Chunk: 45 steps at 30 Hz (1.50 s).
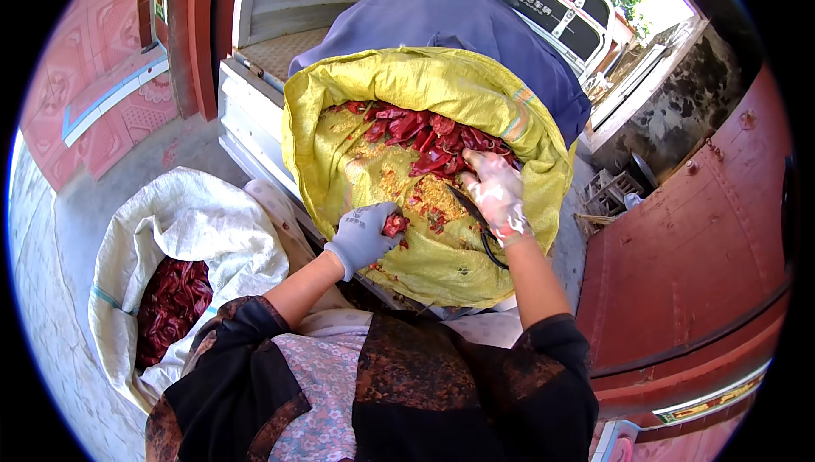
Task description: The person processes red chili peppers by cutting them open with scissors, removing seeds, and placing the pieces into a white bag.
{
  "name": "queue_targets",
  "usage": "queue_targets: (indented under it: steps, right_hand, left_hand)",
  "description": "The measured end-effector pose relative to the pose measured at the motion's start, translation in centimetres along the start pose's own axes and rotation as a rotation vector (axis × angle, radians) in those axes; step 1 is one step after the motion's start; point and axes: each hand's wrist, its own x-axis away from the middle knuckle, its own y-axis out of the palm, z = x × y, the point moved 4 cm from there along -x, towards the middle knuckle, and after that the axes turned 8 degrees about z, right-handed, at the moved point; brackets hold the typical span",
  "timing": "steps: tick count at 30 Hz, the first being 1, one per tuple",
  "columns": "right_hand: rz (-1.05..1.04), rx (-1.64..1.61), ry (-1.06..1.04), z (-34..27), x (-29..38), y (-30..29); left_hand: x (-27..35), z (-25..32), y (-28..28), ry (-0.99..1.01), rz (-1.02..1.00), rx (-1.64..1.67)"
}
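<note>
My left hand (364, 233), in a grey work glove, is closed around a piece of dried red chili (395, 225) over the near left part of a yellow woven sack (420, 67). My right hand (495, 187), in a pale patterned glove, reaches into the sack, its fingers at a heap of dried red chilies (439, 137). Dark scissors (469, 204) lie beside and partly beneath that hand; whether it grips them is hidden. Yellow chili seeds (439, 198) and red scraps are scattered over the sack's inner face. The sack's rim is rolled wide.
A white woven sack (210, 214) holding dark red chilies (172, 309) stands at lower left. The yellow sack rests at a truck bed (274, 58) against a big blue-purple cloth bundle (407, 16). To the right is a red metal gate (687, 239); a small wooden stool (605, 191) stands near it.
</note>
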Motion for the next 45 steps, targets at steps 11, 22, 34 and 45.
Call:
queue_targets:
  steps: [11,22,34,45]
  right_hand:
    - [0.319,-0.498,0.321,2.3,-4.2,2.2]
    - [-0.045,-1.38,0.778,-1.3,-1.2,-3.4]
    - [0.096,-1.096,0.397,-7.6,1.1,-5.6]
    - [0.179,-0.971,0.126,-9.7,1.6,-6.9]
  left_hand:
    - [-0.6,-0.9,-0.6,-0.201,-0.119,0.73]
    - [-2.7,1.8,-3.4,-0.119,0.043,1.078]
    - [-2.2,2.0,-2.1,-0.173,-0.054,1.354]
    - [-0.9,1.8,-0.5,-0.135,-0.341,1.424]
